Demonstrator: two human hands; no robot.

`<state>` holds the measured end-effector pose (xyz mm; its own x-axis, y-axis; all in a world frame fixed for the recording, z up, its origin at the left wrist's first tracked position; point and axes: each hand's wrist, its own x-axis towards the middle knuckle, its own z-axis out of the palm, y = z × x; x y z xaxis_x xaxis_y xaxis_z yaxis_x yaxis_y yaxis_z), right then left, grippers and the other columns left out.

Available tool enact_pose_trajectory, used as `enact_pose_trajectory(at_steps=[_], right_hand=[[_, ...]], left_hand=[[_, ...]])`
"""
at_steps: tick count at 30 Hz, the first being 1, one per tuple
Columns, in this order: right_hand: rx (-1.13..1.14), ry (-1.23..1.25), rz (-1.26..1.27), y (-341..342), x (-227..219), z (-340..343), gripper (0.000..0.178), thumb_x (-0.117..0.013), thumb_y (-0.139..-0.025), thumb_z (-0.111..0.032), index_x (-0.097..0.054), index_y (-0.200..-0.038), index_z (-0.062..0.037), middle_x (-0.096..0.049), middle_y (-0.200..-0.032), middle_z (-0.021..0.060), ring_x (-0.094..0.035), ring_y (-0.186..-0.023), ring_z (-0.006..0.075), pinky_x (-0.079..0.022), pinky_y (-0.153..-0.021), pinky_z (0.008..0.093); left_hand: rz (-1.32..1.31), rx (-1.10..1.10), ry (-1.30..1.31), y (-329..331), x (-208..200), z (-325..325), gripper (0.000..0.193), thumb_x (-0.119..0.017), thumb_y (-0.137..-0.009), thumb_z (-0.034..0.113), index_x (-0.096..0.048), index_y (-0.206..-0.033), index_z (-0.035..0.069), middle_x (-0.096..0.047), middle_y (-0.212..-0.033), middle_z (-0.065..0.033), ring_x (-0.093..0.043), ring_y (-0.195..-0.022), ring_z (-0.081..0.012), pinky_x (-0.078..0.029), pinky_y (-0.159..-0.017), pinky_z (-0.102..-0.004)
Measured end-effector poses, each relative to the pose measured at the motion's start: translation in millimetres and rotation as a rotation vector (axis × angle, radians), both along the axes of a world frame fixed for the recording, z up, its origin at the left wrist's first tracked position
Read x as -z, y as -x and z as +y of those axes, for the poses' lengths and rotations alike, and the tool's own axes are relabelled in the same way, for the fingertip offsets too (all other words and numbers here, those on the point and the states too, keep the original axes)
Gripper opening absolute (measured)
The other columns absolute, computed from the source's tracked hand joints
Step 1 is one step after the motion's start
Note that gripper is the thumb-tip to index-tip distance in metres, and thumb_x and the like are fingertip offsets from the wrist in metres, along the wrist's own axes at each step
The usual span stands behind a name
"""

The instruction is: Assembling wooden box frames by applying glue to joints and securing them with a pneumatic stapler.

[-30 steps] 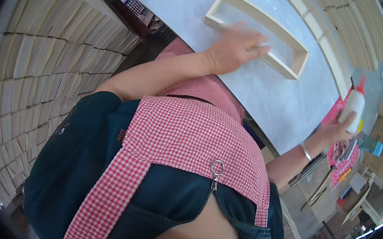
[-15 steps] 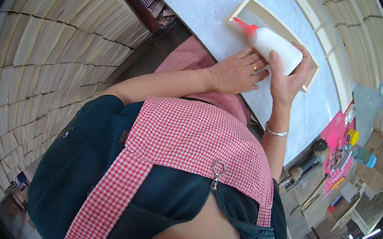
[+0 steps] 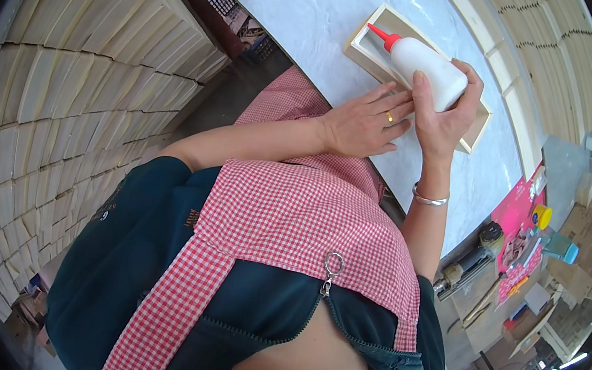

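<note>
My right hand (image 3: 446, 115) is wrapped round a white squeeze bottle (image 3: 428, 70), which lies tilted over a box. The bottle's red pointed nozzle (image 3: 385, 38) points left, above the left end of the pale wooden box (image 3: 354, 50). This long, narrow box rests on the table, its middle partly covered by the bottle and my hand. Just below the bottle, my left hand (image 3: 365, 125) is stretched out with its fingers apart, beside the near wall of the box. Whether those fingertips touch the wall, I cannot tell.
A marbled grey-white tabletop (image 3: 306, 9) carries the box. Stacked pale wooden pieces (image 3: 51, 73) rise at the left, and more wooden pieces (image 3: 549, 46) line the far right side. A yellow-lidded container (image 3: 541, 216) and a power tool (image 3: 476, 255) lie at the right.
The box's left end now shows more of its outer side, and the box sits a little lower in view. The nozzle has shifted slightly; my right hand keeps hold of the bottle.
</note>
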<state>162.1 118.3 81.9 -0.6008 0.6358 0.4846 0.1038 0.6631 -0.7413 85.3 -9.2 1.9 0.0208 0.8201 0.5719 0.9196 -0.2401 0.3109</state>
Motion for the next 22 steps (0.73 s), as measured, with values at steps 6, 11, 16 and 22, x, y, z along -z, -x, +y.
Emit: enact_pose_trajectory(at_steps=[6,11,16,22], right_hand=[[0.058,-0.071,0.023,19,2,17,0.056,-0.083,-0.079,-0.018,-0.054,-0.124,-0.0047,-0.064,-0.109,0.0137,-0.065,-0.088,0.0259,-0.055,-0.076,0.0342],[0.084,-0.099,0.025,22,-2,22,0.055,-0.083,-0.079,-0.019,-0.054,-0.123,-0.0045,-0.064,-0.107,0.0131,-0.065,-0.088,0.0262,-0.055,-0.077,0.0344],[0.137,-0.119,-0.013,7,-5,27,0.055,-0.084,-0.079,-0.019,-0.055,-0.123,-0.0043,-0.065,-0.107,0.0126,-0.066,-0.087,0.0269,-0.055,-0.077,0.0344],[0.230,-0.213,-0.023,-28,-4,40,0.055,-0.084,-0.079,-0.020,-0.055,-0.123,-0.0042,-0.066,-0.109,0.0125,-0.067,-0.087,0.0280,-0.055,-0.077,0.0344]], left_hand=[[-0.008,0.006,-0.023,1,3,1,0.043,-0.068,-0.088,0.031,-0.063,-0.118,0.002,-0.044,-0.152,-0.0219,-0.034,-0.147,-0.0351,-0.027,-0.122,-0.0528],[-0.015,0.008,-0.025,0,6,2,0.041,-0.068,-0.087,0.030,-0.064,-0.115,0.001,-0.042,-0.154,-0.0222,-0.034,-0.148,-0.0346,-0.026,-0.122,-0.0520],[-0.024,0.014,-0.002,0,7,2,0.040,-0.068,-0.087,0.030,-0.064,-0.113,0.000,-0.040,-0.155,-0.0223,-0.033,-0.148,-0.0343,-0.026,-0.122,-0.0512],[-0.042,0.020,0.041,1,0,1,0.042,-0.071,-0.085,0.029,-0.061,-0.115,0.002,-0.037,-0.158,-0.0198,-0.031,-0.150,-0.0348,-0.026,-0.122,-0.0526]])
